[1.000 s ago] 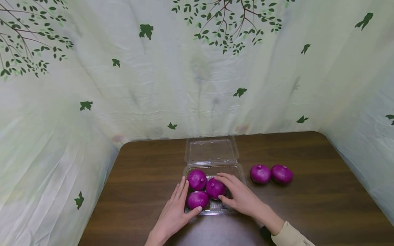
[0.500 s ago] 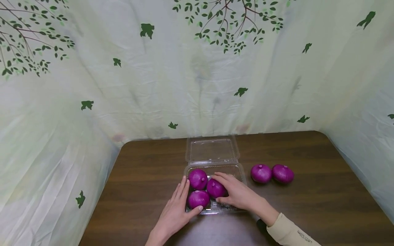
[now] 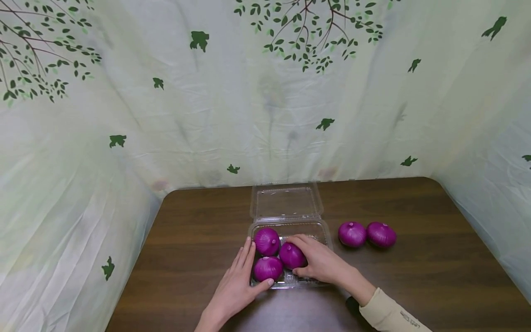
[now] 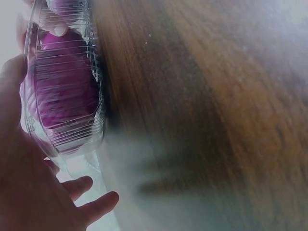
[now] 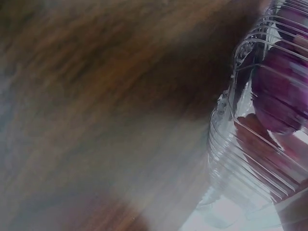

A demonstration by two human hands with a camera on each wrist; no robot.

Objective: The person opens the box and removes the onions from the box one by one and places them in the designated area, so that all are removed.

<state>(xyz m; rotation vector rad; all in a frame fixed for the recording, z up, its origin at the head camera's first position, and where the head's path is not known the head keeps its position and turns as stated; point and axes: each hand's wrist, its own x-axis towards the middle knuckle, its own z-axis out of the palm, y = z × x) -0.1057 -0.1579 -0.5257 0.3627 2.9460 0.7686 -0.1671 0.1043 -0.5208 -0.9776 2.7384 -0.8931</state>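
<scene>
A clear plastic clamshell container (image 3: 309, 228) lies on the table with its lid folded back. Three purple onions are inside: one at the back left (image 3: 267, 241), one at the front left (image 3: 268, 269) and one to the right of them (image 3: 292, 255). My right hand (image 3: 317, 259) grips that right-hand onion, fingers behind it and thumb in front. Along the container's left side, my left hand (image 3: 234, 281) rests with straight fingers, its thumb at the front rim. Through the ribbed wall in the left wrist view, an onion (image 4: 65, 86) shows purple.
Two more purple onions, a nearer-left one (image 3: 351, 234) and a right one (image 3: 380, 234), sit side by side on the brown wooden table (image 3: 423, 272), right of the container. The transparent lid (image 3: 286, 203) reaches the table's back edge, where a leaf-patterned curtain (image 3: 224, 106) hangs.
My right thumb has shifted slightly left along the front of the onion, and the right fingers have closed more around it. My left hand stays in place.
</scene>
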